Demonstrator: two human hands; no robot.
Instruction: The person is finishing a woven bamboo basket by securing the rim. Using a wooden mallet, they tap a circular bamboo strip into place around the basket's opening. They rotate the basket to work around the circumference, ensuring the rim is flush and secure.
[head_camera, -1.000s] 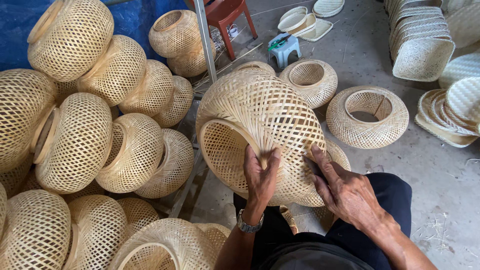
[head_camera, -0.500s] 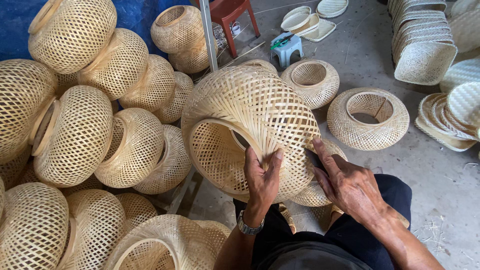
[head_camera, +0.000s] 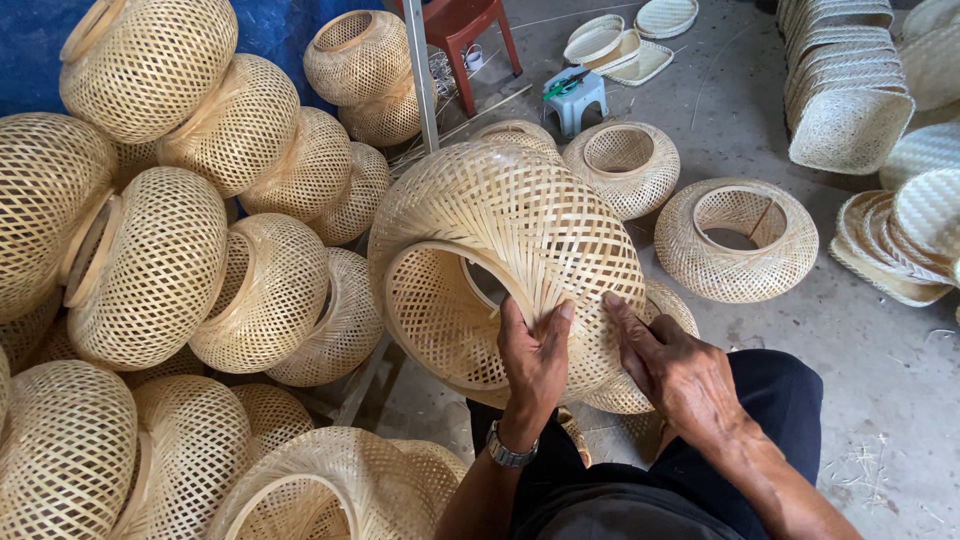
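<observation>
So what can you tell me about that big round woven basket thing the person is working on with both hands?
The large round woven bamboo basket is pale straw-coloured, bulging like a squashed globe, made of thin strips in an open lattice. It lies tilted on its side over the person's lap, its wide ringed opening facing left and towards the camera. A fan of loose strips converges near the rim. The left hand presses there, fingers on the strips; the right hand rests against the lower wall beside it.

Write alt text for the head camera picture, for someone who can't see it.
Two hands, left and right, press on a round woven bamboo basket held on its side over the person's lap. Similar baskets are stacked to the left; more baskets and flat woven trays lie on the concrete floor.
</observation>
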